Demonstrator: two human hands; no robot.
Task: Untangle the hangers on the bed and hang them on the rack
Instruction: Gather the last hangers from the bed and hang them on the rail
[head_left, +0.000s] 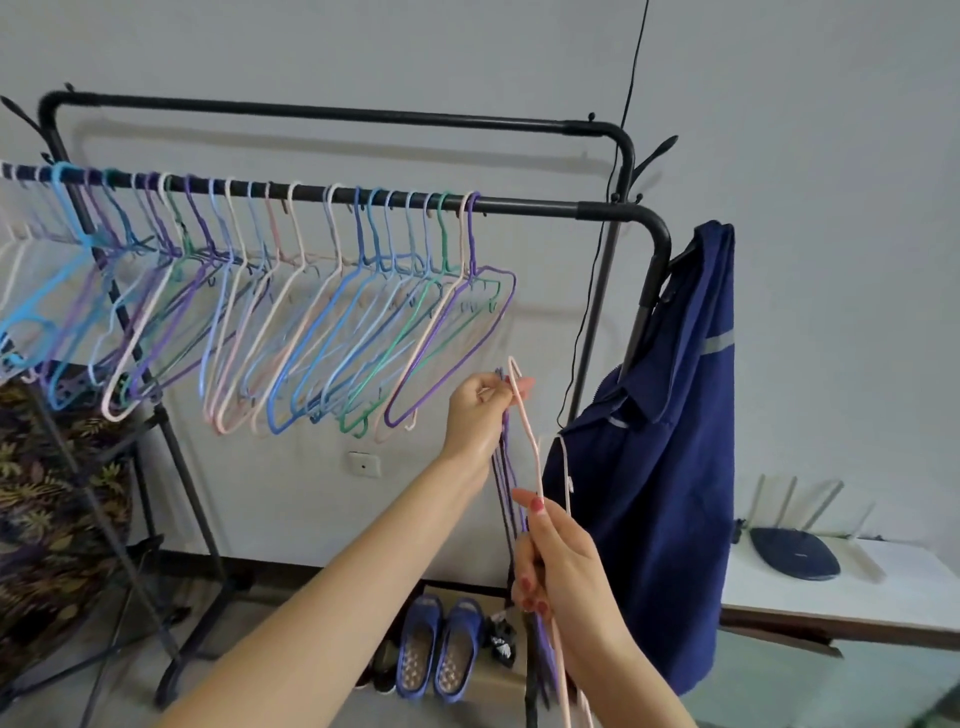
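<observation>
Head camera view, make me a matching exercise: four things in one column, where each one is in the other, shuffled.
Things:
1. pink hanger
2. navy jacket
3. blue slippers
4. router

Places:
A. on the white table
B. on the floor under the rack
C. held in both hands, left hand above right hand
D. hanging at the rack's right end

Pairs: 1-C, 2-D, 3-B, 4-A

Head-worn, wide-angle, facing forward and slightly down, close to rack; wall at 12 o'clock, floor at 6.
</observation>
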